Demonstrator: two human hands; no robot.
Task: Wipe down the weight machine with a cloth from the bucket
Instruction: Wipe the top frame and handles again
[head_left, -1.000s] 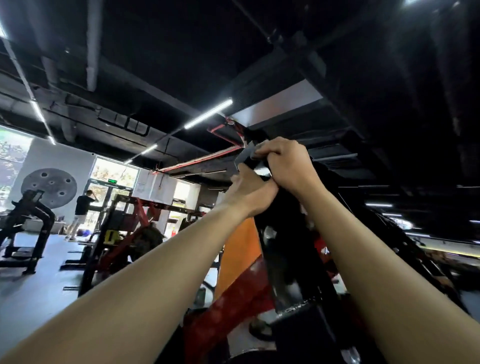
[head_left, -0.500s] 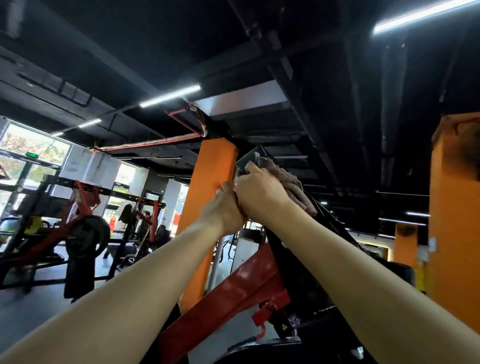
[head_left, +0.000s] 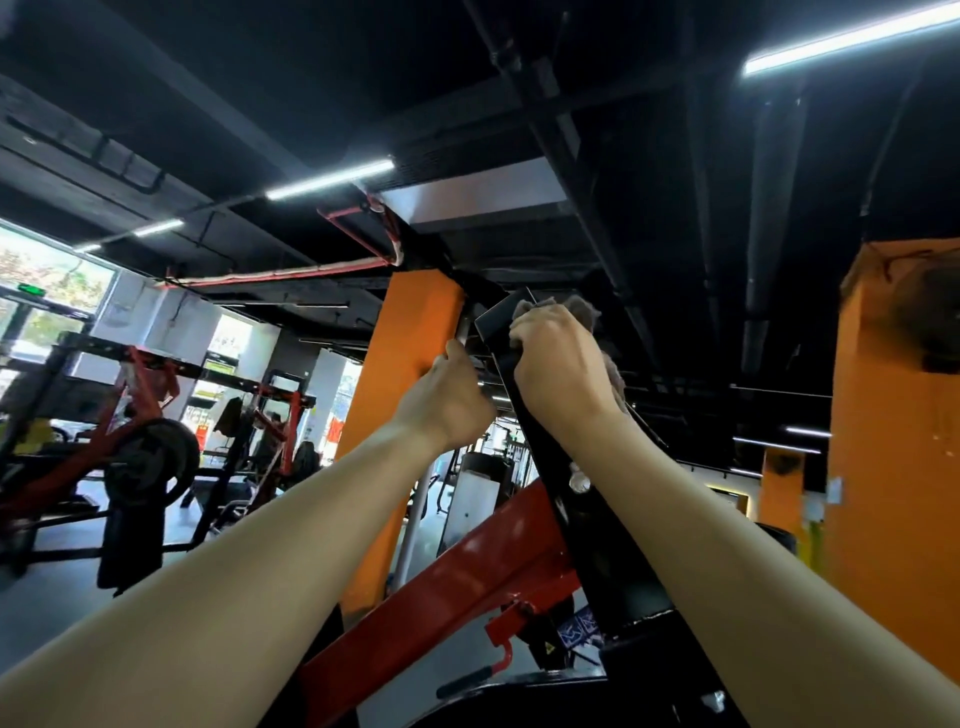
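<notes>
My right hand (head_left: 560, 358) clutches the cloth (head_left: 586, 312) atop the black upright (head_left: 602, 561), which runs down toward me; left hand (head_left: 445, 402) alongside, grip unclear.

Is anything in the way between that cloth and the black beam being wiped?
Nothing visible is. The right hand holds the grey cloth directly against the top of the black beam; the left hand sits just beside the beam, clear of the cloth.
</notes>
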